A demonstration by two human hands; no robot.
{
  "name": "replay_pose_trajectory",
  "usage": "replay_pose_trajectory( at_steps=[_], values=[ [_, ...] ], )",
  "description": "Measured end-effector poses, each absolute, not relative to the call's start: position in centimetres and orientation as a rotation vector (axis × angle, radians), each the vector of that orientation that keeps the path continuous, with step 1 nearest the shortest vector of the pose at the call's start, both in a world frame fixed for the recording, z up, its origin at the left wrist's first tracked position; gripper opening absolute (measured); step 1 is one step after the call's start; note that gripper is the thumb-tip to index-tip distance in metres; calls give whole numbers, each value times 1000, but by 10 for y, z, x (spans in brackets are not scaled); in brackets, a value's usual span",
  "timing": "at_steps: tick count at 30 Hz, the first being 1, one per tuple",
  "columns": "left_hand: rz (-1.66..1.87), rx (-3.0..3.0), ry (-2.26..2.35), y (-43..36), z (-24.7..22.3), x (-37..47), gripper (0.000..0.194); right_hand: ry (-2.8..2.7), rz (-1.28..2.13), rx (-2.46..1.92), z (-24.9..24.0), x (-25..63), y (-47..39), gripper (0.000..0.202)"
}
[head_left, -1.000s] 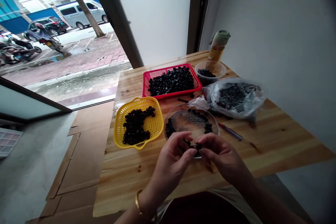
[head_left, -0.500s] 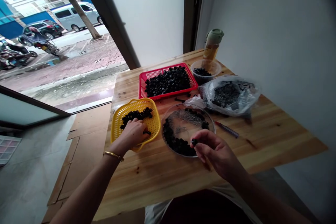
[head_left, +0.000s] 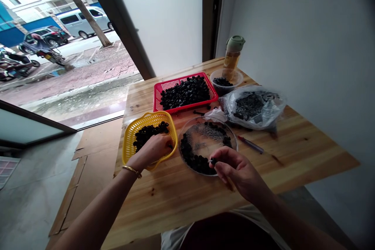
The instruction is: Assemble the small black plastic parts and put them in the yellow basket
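Small black part (head_left: 213, 161): pinched betw. thumb and fingers of R hand (head_left: 237, 168), over near edge of clear tray (head_left: 204, 147), w/ pale tip (head_left: 209, 161) exposed, prob. to keep that end accessible. L hand (head_left: 154, 147): down in yellow basket (head_left: 127, 140), at black pieces (head_left: 143, 134); fingertips hidden, can't tell if gripping. Tray & basket adjacent on desk (head_left: 175, 203), prob. for short reach; red basket (head_left: 185, 109) beyond.
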State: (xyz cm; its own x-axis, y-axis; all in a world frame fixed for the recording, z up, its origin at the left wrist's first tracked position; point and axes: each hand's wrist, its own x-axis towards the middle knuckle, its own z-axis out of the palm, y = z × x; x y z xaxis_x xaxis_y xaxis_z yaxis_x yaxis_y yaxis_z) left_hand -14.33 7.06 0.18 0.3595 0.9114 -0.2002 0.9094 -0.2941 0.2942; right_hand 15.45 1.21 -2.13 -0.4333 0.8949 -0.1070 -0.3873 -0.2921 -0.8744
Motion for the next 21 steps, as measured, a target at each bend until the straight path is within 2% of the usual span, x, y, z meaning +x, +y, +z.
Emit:
replay_pose_trajectory(
  at_steps=[5,10,12,14,21],
  values=[
    [166,2228,1685,70,9,-145,11,-1041,1832,-792,-23,157,12,25],
    [557,2109,1798,40,41,-134,19,-1042,1838,-763,-16,152,13,26],
    [951,1816,1592,20,45,-119,18,-1042,1842,-731,-12,147,13,24],
    [1175,1481,1414,0,41,-100,19,-1047,1824,-690,-7,142,13,23],
    [1416,743,1063,-25,8,-45,27,-1087,1754,-599,0,135,10,17]
  ],
)
